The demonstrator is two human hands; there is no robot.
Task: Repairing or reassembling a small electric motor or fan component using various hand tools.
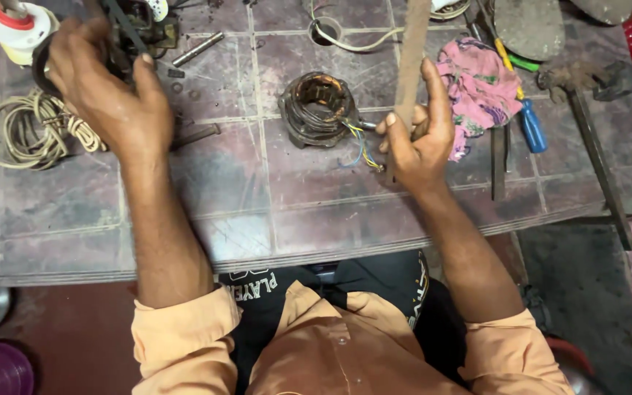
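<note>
Here my right hand (pixel 415 135) is clamped around a long flat file (pixel 412 51), its long axis upright, tip pointing away from me over the tabletop (pixel 272 197), just right of the motor winding (pixel 320 110). My left hand (pixel 107 88) grips a dark motor part (pixel 137 25).

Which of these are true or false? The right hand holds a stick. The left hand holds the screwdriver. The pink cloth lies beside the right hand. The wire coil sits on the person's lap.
1. The right hand holds a stick: true.
2. The left hand holds the screwdriver: false, it grips a dark metal part; the screwdriver lies on the table.
3. The pink cloth lies beside the right hand: true.
4. The wire coil sits on the lap: false, it lies on the table.
</note>
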